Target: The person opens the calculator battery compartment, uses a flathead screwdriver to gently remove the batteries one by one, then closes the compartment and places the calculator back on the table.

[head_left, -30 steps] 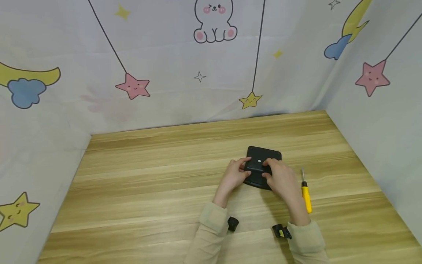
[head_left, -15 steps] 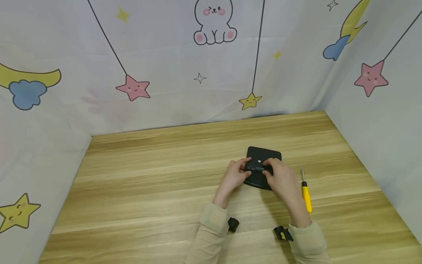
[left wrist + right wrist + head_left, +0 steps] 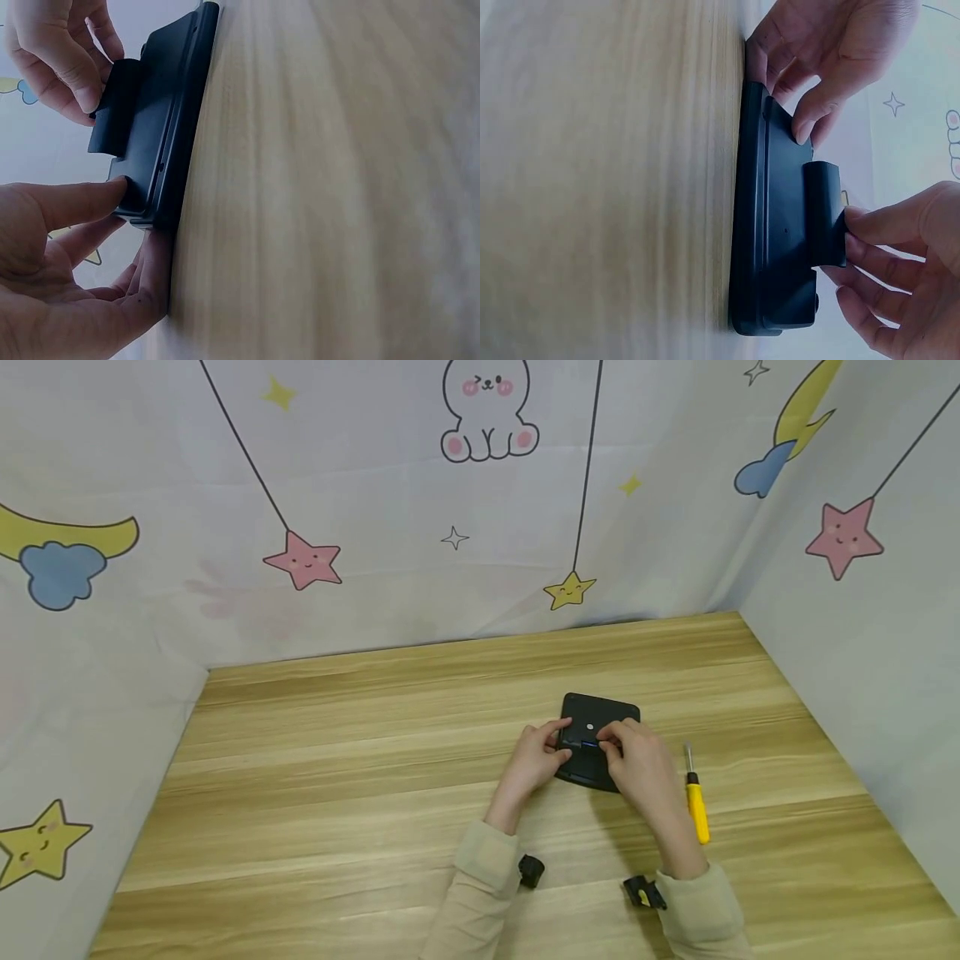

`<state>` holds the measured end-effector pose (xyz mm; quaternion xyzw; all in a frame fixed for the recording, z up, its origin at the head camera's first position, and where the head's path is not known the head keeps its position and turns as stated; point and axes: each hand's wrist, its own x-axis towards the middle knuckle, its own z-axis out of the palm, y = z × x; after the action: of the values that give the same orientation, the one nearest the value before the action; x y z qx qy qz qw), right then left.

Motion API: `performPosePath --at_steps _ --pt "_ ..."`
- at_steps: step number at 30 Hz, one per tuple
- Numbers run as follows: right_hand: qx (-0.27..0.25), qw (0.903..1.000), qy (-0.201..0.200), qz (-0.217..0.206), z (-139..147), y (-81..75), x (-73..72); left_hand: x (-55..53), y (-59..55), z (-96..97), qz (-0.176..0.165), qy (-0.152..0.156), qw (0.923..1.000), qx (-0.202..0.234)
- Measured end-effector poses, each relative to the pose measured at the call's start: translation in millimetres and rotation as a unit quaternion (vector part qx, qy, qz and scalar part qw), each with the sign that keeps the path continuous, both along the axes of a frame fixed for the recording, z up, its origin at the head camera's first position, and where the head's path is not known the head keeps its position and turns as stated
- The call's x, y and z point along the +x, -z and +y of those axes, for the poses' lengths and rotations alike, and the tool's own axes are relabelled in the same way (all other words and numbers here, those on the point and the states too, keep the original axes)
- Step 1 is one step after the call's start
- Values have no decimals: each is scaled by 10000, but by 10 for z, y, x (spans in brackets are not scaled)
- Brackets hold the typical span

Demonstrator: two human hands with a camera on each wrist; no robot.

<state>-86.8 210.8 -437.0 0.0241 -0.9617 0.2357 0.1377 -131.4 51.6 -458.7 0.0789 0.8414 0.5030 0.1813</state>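
Closest in, a yellow screwdriver (image 3: 697, 812) lies near the R hand (image 3: 642, 762), which pinches a raised black cover (image 3: 825, 214) btwn thumb & fingers, while the L hand (image 3: 529, 760) grips the edge of the unit (image 3: 588, 708), thumb on top; the unit's on the table (image 3: 360, 777), right of centre, w/ a patterned curtain (image 3: 405, 585) behind. Prob. the cover-lifting step; next move seems to call for a steady L hand & a gentle pull w/ the R, tho I can't tell if the cover's fully free.
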Motion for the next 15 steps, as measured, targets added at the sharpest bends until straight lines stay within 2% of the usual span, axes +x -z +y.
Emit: performPosePath --at_steps 9,15 --pt "-31 9999 25 147 -9 -17 51 9 -4 -3 59 15 10000 -59" --pt "-52 9998 -81 -172 -12 -54 93 15 -4 -3 73 -15 10000 -10"
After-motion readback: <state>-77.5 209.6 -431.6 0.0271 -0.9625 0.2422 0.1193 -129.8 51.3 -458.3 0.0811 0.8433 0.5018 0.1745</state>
